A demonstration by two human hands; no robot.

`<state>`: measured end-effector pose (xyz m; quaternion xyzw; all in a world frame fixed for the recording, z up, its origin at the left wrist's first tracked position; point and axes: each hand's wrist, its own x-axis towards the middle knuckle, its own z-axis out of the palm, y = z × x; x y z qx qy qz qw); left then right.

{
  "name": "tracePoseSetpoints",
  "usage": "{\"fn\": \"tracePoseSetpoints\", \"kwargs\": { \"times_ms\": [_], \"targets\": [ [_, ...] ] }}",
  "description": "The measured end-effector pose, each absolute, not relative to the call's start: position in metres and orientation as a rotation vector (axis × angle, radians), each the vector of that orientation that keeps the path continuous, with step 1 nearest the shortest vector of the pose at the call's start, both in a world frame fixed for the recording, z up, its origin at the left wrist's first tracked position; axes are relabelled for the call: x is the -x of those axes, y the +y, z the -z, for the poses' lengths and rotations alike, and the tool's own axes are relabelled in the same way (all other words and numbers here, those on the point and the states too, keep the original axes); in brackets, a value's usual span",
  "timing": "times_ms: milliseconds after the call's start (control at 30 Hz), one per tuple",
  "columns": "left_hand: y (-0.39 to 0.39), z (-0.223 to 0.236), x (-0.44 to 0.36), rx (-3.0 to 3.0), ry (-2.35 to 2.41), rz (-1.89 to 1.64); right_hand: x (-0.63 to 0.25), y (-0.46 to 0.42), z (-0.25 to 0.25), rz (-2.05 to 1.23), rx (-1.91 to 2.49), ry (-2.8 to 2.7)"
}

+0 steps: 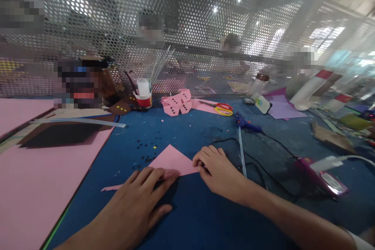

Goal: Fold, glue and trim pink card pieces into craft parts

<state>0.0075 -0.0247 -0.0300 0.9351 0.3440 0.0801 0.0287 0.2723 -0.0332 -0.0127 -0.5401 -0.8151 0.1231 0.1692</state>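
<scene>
A pink sheet of paper, triangular in outline, lies on the blue table in front of me. Flat on its left part rests my left hand, fingers stretched out and thumb apart. My right hand has its fingers curled, with thumb and fingertips pinching the sheet's right corner. A thin pink strip pokes out to the left of my left hand. Small black paper bits lie scattered just beyond the sheet.
Behind stand folded pink pieces, scissors and a cup. A blue glue gun with its cord and a purple power strip lie right. Large pink sheets cover the left. A perforated metal screen rises at the back.
</scene>
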Motion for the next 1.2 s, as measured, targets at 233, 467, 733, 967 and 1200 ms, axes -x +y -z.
{"fn": "tracePoseSetpoints", "kwargs": {
  "times_ms": [233,467,733,967,1200],
  "targets": [
    [-0.025,0.032,-0.006,-2.910,1.079,-0.274,-0.284,-0.030,0.007,-0.398,1.521,-2.380],
    [-0.025,0.034,-0.005,-2.911,1.059,-0.321,-0.299,-0.026,0.000,-0.456,1.526,-2.404],
    [-0.025,0.036,-0.005,-2.915,1.048,-0.367,-0.296,-0.024,-0.001,-0.499,1.457,-2.268],
    [-0.026,0.029,-0.008,-2.900,1.068,-0.288,-0.271,-0.031,0.009,-0.226,1.158,-2.581],
    [-0.028,0.025,-0.009,-2.894,1.050,-0.261,-0.274,-0.031,0.012,-0.041,1.099,-2.682]
  ]
}}
